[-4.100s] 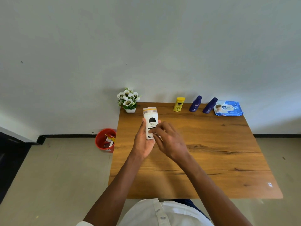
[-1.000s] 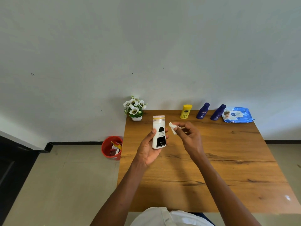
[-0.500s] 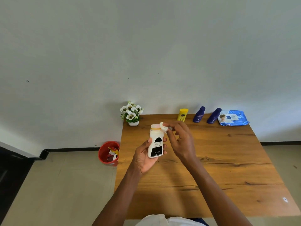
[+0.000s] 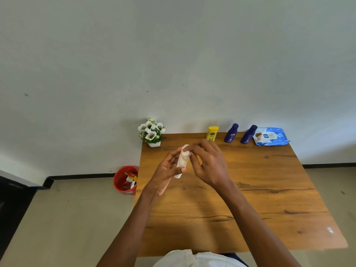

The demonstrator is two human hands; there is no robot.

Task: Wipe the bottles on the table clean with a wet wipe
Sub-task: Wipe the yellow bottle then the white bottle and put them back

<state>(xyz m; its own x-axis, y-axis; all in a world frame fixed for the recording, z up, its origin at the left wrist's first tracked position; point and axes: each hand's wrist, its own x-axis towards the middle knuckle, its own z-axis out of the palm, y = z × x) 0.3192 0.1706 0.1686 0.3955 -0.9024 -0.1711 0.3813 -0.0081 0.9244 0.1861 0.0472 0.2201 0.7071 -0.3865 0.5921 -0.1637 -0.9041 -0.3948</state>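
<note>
Left grip: the left hand [image 4: 166, 170] curls its fingers and thumb around the white bottle [image 4: 181, 162], holding it upright in the air above the table [image 4: 250, 199], in front of the person's chest.
Right grip: the right hand [image 4: 209, 163] pinches a small wad of wet wipe [image 4: 185, 148] between its fingertips and presses it on the bottle's top.
Step, as judged: wiping the cap end; the body may need another pass.
Risk: the bottle is held low while the wipe pushes at its top, so a hard stroke could tip or twist it out of the hand; a damp surface would make that likelier.
Risk: the wad is small and could slip from the fingertips.
Waiting bottles: a yellow bottle [image 4: 212, 132] and two blue bottles [image 4: 231, 132] [image 4: 248, 134] stand along the far edge, near the wall.
Wipes pack [image 4: 270, 136]: lies just beside the right-hand blue bottle.
Other things: a flower pot [image 4: 153, 133] at the far left corner; a red bin [image 4: 125, 180] on the floor beside the table.
In the way: nothing lies between the hands and the far row.
</note>
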